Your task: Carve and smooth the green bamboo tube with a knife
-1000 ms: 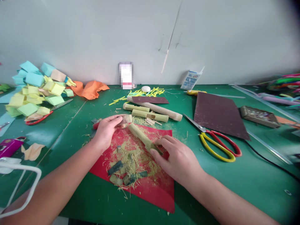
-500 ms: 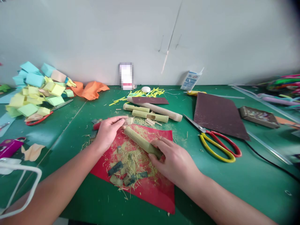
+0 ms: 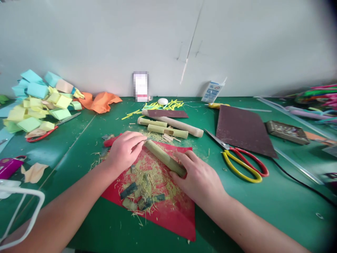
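My right hand [image 3: 197,175] grips the near end of a pale green bamboo tube [image 3: 163,154], which slants over a red sheet [image 3: 181,221]. At the tube's far end is my left hand [image 3: 129,147], its fingers pinched together. Something small and dark shows at those fingertips, too hidden to name. Pale shavings [image 3: 147,179] and several dark, curled scraps [image 3: 129,189] lie on the sheet below the tube. Just beyond the hands rest two cut bamboo pieces, the closer one [image 3: 168,131] with a notch in it.
A pale wooden rod [image 3: 184,125] lies behind the bamboo pieces. Scissors with red and yellow handles [image 3: 242,161] and a dark brown sheet [image 3: 242,130] are to the right. Folded paper pieces [image 3: 39,105] heap at the left. A white frame [image 3: 34,218] stands by my left forearm.
My left hand has shifted right to the tube's far end; the pale roll seen at its fingertips is now out of sight. The tube and right hand have moved slightly right.
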{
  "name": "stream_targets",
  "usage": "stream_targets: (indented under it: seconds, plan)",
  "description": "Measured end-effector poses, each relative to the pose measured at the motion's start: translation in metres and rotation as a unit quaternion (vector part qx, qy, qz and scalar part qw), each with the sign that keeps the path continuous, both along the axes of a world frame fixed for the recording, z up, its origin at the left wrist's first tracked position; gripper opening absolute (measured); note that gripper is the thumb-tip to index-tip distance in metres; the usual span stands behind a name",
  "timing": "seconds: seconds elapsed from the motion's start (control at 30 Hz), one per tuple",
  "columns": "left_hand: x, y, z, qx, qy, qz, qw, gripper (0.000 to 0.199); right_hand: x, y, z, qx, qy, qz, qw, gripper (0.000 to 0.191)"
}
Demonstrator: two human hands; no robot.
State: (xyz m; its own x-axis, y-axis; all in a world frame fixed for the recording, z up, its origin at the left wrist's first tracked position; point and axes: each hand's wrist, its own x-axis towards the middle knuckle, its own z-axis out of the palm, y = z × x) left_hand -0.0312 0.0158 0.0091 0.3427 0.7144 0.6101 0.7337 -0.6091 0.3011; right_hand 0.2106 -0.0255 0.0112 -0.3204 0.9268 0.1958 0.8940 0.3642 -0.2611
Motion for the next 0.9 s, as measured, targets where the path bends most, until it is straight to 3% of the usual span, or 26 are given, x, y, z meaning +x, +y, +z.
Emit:
stream_targets:
  seconds: [0.2, 0.57, 0.9]
  plan:
    - [0.001, 0.000, 0.004, 0.001, 0.020, 0.012, 1.000, 0.019, 0.001, 0.001, 0.000, 0.002, 0.001, 0.025, 1.000, 0.026]
    - [-0.002, 0.003, -0.005, -0.064, -0.069, 0.000, 0.996, 0.018, 0.006, 0.010, -0.004, 0.032, 0.008, 0.034, 0.999, 0.020]
    - [0.000, 0.001, -0.002, -0.015, -0.021, -0.037, 0.999, 0.019, 0.007, 0.011, -0.001, 0.025, 0.000, 0.018, 1.000, 0.023]
